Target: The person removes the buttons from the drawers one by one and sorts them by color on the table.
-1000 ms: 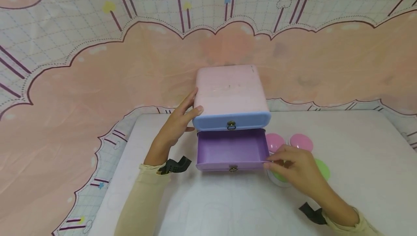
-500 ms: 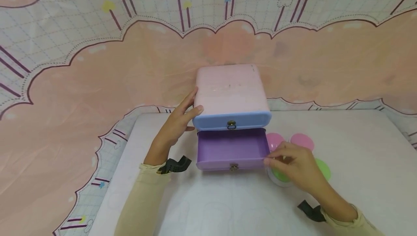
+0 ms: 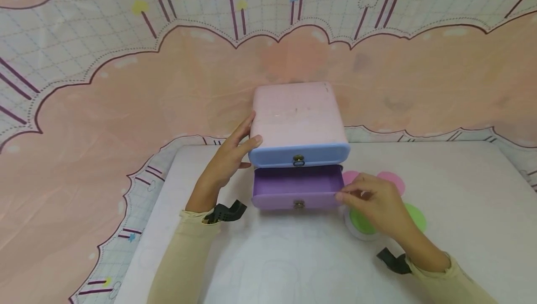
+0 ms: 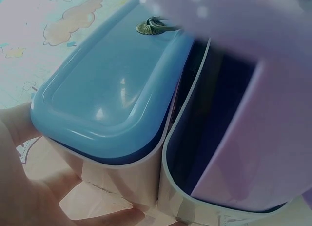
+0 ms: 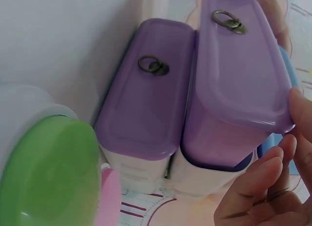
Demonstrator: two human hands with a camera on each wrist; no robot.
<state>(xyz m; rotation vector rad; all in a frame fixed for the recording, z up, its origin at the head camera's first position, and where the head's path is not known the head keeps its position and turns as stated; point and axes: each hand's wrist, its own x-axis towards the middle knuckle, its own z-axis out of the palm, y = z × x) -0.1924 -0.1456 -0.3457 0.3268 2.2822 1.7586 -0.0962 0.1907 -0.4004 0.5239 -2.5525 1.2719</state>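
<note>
A small pink drawer chest (image 3: 295,113) stands near the back of the table. Its top blue drawer (image 3: 272,155) is pushed in. Below that, a light purple drawer (image 3: 277,201) is partly pulled out, with no contents visible inside. Another purple drawer (image 5: 146,99), lowest and closed, shows in the right wrist view. My left hand (image 3: 226,159) rests along the chest's left side, fingers extended and thumb at the front upper edge. With thumb and fingers, my right hand (image 3: 379,203) pinches the right front corner of the pulled-out drawer. Brass ring pulls sit on the drawer fronts.
Right of the chest, partly behind my right hand, are round things with green (image 3: 361,220) and pink (image 3: 392,180) tops. The near green one sits on a white base. A patterned cloth (image 3: 201,80) hangs behind the white table (image 3: 461,229).
My right hand has moved away from me, and the purple drawer has slid further into the chest. The left hand stays on the chest's side.
</note>
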